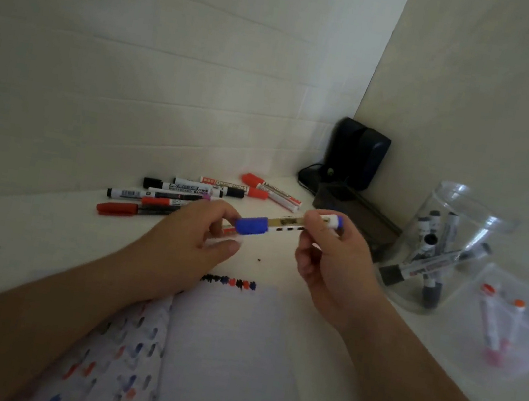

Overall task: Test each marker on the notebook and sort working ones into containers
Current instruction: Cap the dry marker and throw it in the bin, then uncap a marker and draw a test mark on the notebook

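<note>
I hold a blue marker (286, 226) level above the desk. My right hand (334, 256) grips its white barrel near the blue tail end. My left hand (195, 234) pinches the blue cap (252, 225); the cap sits on the marker. Below lies the open notebook (232, 351), with a row of black, blue and red test marks (229, 281) along its top edge and more marks on the left page. A pile of several red and black markers (187, 195) lies behind my left hand. To the right, a clear jar (438, 252) holds black markers and a clear box (506, 325) holds red ones.
Two black speakers (356, 156) stand in the far corner with a dark tray (355, 211) in front of them. White walls close off the desk at the back and on the right. A small dark speck (259, 260) lies on the white desk.
</note>
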Demonstrator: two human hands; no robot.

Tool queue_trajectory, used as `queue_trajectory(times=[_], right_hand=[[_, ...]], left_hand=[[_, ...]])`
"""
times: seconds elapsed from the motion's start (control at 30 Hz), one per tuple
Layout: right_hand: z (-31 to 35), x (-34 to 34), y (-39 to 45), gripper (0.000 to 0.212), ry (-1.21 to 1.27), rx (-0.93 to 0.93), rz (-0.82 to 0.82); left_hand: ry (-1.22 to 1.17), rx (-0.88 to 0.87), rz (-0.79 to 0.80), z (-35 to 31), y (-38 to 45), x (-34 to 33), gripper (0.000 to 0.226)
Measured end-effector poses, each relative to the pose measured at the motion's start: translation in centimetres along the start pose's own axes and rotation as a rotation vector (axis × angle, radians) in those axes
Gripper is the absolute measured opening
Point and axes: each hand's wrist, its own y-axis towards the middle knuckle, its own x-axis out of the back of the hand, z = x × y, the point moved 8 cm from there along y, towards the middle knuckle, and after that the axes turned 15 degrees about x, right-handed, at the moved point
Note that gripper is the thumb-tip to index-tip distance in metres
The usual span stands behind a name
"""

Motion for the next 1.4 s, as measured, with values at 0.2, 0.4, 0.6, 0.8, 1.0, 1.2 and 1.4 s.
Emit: queue_trajectory(times=[0.2,0.4,0.6,0.8,1.0,1.2,1.4], right_hand=[[-1.2,4.1,2.2,0.022,0.314,-0.118,-0.382],[-0.5,6.1,5.7,0.035,0.292,-0.088,-0.545],[-0.1,5.2,4.8,0.058,0.249,-0.059,-0.501],[0.7,-0.7,1.8,0.04,-0.261,-0.058,-0.075],[0.7,-8.7,-2.6,0.031,-0.065,0.121,0.4],[0.4,-7.8,-3.2,0.029,0.088,0.112,0.268],[0.1,-7.3,-3.3,0.037,0.081,0.05,0.277]], left_hand=[[0.504,0.079,-0.315,2.6,1.2,2.4,0.029],[0.479,0.215,-0.132,4.0,1.7,1.3,0.015],[0.392,0.204,-0.041,3.8,1.8,0.7,0.027],[0.386,0.017,-0.193,1.7,0.6,1.6,0.028],[0.095,-0.364,-0.01,-3.3,-1.7,1.3,0.024],[0.11,-0.356,-0.031,-3.9,-2.2,0.5,0.015],[0.16,-0.356,0.029,-4.0,-2.3,-0.6,0.032]])
